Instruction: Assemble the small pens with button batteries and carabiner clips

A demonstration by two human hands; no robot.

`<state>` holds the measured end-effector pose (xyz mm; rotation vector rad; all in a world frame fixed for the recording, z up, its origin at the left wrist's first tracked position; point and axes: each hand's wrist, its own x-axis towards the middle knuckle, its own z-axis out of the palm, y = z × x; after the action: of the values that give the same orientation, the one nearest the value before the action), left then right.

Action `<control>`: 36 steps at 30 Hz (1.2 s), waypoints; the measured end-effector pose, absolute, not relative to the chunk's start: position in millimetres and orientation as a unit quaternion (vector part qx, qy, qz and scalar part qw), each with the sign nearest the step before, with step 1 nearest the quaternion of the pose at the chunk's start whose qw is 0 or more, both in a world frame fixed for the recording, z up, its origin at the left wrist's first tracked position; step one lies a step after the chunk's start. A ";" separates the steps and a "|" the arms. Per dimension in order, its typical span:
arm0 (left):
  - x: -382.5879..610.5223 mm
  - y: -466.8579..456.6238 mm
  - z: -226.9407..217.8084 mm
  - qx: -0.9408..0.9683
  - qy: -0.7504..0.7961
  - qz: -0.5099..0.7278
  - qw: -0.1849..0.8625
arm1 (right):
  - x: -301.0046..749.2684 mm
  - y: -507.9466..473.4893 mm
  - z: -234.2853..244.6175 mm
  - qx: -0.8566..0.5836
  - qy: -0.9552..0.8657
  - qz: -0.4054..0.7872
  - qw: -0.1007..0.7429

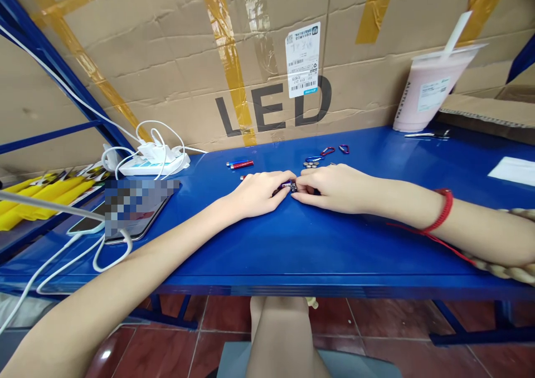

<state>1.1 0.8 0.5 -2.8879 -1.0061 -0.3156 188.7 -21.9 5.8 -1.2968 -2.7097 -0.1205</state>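
My left hand [261, 194] is closed around a small dark bluish tube [286, 185], mostly covered by the fingers. My right hand [332, 185] meets it from the right, thumb and fingers pinched at a small dark metallic piece [293, 188] by the tube's end; its exact kind does not show. Just behind my right hand lie several small silver discs like button cells [311, 165] and a blue clip [315, 159]. Two red carabiners [328, 151] rest farther back. Behind my left hand are a red tube [242, 165] and a blue tube [237, 161], both with silvery ends.
The blue table [251, 250] backs onto a large cardboard box [175, 60]. At left are a phone [146, 216], a power strip [154, 165], white cables and yellow packets [54, 197]. A pink drink cup [434, 88] with a straw, scissors [426, 135] and white paper [514, 170] are right.
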 end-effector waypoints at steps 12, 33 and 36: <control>1.2 1.4 -0.4 -0.938 -0.328 -0.107 0.030 | 188.4 -22.9 7.4 -0.431 -0.899 -0.034 0.062; 1.3 1.2 -0.3 -0.940 -0.323 -0.107 0.038 | 188.3 -23.4 7.9 -0.435 -0.898 -0.032 0.062; 1.3 1.4 -0.7 -0.939 -0.324 -0.107 0.038 | 188.3 -23.6 7.7 -0.435 -0.897 -0.035 0.063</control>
<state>1.3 1.4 -0.7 -2.8814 -0.9943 -0.3287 188.3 -23.6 7.7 -1.3157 -2.7124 -0.1045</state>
